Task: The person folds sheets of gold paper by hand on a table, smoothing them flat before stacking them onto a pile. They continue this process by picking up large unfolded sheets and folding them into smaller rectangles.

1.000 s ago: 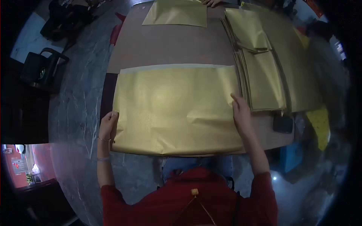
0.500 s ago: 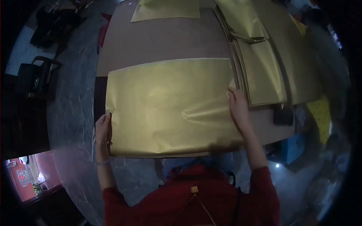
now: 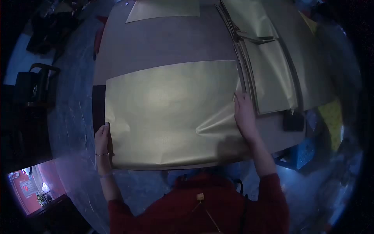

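A large gold sheet [image 3: 167, 113] lies across the near part of the brown table [image 3: 163, 46], its front edge curving down at the table's edge. My left hand [image 3: 103, 137] grips the sheet's left edge, thumb on top. On the right edge, my right hand [image 3: 244, 115] pinches the sheet, and a crease runs from there toward the middle. Beyond it, another gold sheet [image 3: 165, 9] lies at the table's far side. Folded gold sheets [image 3: 270, 74] are stacked just right of my right hand.
A dark, flat object [image 3: 293, 121] rests near the table's right corner. Below that corner is a blue plastic stool [image 3: 302, 154], with yellow material [image 3: 332, 124] hanging beside it. Dark chairs [image 3: 34, 87] stand on the left.
My left hand has moved slightly left and down with the sheet's edge. The crease near my right hand has shifted a little. The view has also shifted slightly and looks darker and bluer.
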`<move>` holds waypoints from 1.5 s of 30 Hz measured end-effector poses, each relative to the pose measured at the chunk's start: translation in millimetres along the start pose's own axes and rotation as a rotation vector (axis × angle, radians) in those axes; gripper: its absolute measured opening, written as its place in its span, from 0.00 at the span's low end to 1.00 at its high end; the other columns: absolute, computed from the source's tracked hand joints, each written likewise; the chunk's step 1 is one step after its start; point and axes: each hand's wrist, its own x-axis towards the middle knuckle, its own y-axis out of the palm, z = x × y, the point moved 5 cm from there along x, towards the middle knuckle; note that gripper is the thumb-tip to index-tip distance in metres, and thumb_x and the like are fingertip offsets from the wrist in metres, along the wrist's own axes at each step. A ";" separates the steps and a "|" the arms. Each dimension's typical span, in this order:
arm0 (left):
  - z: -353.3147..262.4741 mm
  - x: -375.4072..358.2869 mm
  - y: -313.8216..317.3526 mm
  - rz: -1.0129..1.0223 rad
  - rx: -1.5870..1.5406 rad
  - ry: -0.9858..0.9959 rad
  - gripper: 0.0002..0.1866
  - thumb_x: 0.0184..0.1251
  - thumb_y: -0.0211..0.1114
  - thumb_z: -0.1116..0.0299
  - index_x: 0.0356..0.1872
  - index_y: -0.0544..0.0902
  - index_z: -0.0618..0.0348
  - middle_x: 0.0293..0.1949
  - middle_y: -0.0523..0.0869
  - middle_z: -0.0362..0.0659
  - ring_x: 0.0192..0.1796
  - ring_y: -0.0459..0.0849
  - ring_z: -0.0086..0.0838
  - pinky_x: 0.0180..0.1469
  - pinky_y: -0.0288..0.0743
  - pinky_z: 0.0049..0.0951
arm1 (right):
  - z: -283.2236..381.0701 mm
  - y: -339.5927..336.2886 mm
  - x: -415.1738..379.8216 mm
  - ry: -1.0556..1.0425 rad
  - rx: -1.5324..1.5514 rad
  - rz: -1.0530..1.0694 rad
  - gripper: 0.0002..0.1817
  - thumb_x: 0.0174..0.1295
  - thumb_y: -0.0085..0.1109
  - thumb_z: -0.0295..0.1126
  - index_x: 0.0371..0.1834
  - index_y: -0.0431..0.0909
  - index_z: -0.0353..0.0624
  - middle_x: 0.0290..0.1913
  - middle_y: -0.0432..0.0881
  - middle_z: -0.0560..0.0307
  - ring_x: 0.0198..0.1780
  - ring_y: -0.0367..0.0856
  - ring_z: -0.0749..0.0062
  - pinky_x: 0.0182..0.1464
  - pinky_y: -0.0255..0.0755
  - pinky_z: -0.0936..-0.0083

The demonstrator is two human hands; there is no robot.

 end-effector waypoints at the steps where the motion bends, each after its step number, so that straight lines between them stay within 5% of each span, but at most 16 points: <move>1: -8.4 -4.7 3.4 -0.017 -0.013 -0.030 0.17 0.71 0.57 0.56 0.35 0.83 0.62 0.26 0.76 0.29 0.30 0.68 0.13 0.32 0.62 0.16 | -0.6 0.5 0.2 0.016 -0.010 0.013 0.15 0.68 0.44 0.29 0.55 0.71 0.36 0.46 0.71 0.42 0.46 0.74 0.45 0.47 0.70 0.57; 15: -16.8 -7.3 5.8 -0.053 -0.018 -0.137 0.19 0.70 0.57 0.56 0.40 0.82 0.65 0.31 0.81 0.34 0.35 0.75 0.16 0.38 0.69 0.19 | 4.5 -2.2 1.2 0.068 -0.027 0.054 0.16 0.69 0.40 0.30 0.56 0.71 0.38 0.51 0.71 0.41 0.49 0.74 0.43 0.50 0.70 0.57; 18: -12.2 -5.5 -0.4 -0.045 0.252 -0.054 0.19 0.70 0.57 0.56 0.40 0.82 0.67 0.30 0.81 0.35 0.34 0.75 0.17 0.38 0.70 0.20 | 2.5 0.5 2.9 -0.024 -0.034 0.055 0.15 0.69 0.41 0.29 0.55 0.71 0.37 0.48 0.71 0.41 0.49 0.73 0.45 0.50 0.70 0.58; 22: -8.0 -9.1 14.5 -0.015 -0.197 -0.121 0.18 0.70 0.57 0.58 0.37 0.82 0.68 0.28 0.81 0.35 0.32 0.74 0.17 0.37 0.69 0.20 | 8.6 -3.9 2.9 -0.017 -0.083 0.021 0.16 0.69 0.44 0.28 0.57 0.71 0.35 0.45 0.71 0.41 0.48 0.73 0.47 0.50 0.68 0.61; 32: -47.5 -25.2 14.9 -0.050 0.020 -0.182 0.20 0.67 0.60 0.56 0.21 0.77 0.61 0.16 0.69 0.28 0.22 0.64 0.11 0.23 0.56 0.18 | -0.9 0.3 5.2 -0.090 -0.111 0.040 0.16 0.69 0.44 0.29 0.58 0.71 0.36 0.45 0.71 0.41 0.49 0.73 0.48 0.52 0.68 0.63; 45: -35.9 -24.0 15.4 -0.022 -0.101 -0.249 0.21 0.68 0.60 0.55 0.16 0.73 0.54 0.12 0.67 0.29 0.13 0.61 0.11 0.14 0.50 0.19 | -3.1 1.0 4.8 -0.055 -0.116 0.068 0.17 0.70 0.44 0.30 0.59 0.71 0.36 0.45 0.71 0.42 0.49 0.73 0.50 0.54 0.67 0.65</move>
